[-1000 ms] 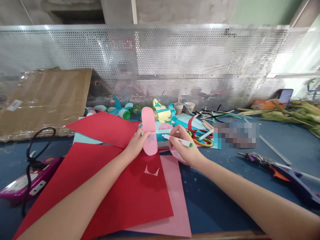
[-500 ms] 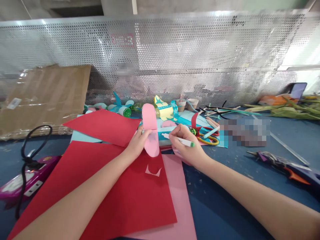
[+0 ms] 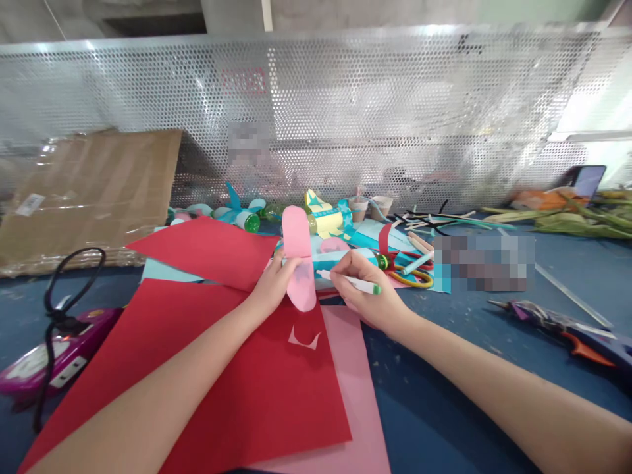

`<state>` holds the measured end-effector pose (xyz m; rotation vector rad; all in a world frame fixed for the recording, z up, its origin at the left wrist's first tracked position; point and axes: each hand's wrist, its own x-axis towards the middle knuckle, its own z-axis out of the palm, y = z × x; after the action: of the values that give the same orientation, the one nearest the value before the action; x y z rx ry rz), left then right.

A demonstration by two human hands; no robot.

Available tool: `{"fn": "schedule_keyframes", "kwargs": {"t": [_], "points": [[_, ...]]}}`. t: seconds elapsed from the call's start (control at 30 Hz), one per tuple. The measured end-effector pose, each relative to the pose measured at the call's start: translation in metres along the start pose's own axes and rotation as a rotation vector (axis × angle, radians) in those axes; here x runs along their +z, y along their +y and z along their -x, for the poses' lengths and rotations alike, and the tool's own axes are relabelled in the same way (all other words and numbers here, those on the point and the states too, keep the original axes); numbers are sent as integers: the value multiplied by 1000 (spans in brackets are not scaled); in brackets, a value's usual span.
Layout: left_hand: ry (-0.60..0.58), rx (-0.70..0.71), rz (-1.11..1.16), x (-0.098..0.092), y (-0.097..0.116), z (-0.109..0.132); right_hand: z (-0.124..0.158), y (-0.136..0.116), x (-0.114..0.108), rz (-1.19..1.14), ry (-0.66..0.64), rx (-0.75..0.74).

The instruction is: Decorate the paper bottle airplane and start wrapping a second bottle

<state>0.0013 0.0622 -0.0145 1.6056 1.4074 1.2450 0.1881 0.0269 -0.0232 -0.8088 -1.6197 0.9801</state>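
My left hand (image 3: 275,282) pinches a long pink paper piece (image 3: 297,230) with rounded ends, its thumb lying across the middle crease. In my right hand (image 3: 368,286) is a white marker (image 3: 363,285) with a green end, gripped like a pen. The marker's tip points left, close to the right edge of the pink piece; I cannot tell whether they touch. Under my hands lie large red paper sheets (image 3: 197,368) over a pink sheet (image 3: 363,382). A small pink scrap (image 3: 305,338) rests on the red paper. Behind the hands lies a bottle wrapped in blue paper (image 3: 363,257).
Scissors with yellow and red handles (image 3: 413,280) lie beyond my right hand. At right is a glue gun (image 3: 557,329); at left, a purple power strip (image 3: 74,355) with a black cord. Paper-covered bottle crafts (image 3: 326,217), paper cups (image 3: 380,205) and cardboard (image 3: 93,191) stand behind.
My right hand and the marker have shifted slightly left and down, bringing the tip nearer the pink piece. The left hand keeps its hold.
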Motion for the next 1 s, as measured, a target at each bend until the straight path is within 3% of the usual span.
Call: {"fn": "schedule_keyframes", "kwargs": {"t": [0.23, 0.53, 1.0], "points": [[4, -19, -4, 0, 1, 0, 0, -1, -2, 16, 24, 1], [6, -39, -4, 0, -1, -1, -2, -12, -2, 68, 152, -32], [-10, -23, -15, 0, 3, 2, -4, -7, -1, 15, 60, -32]]}}
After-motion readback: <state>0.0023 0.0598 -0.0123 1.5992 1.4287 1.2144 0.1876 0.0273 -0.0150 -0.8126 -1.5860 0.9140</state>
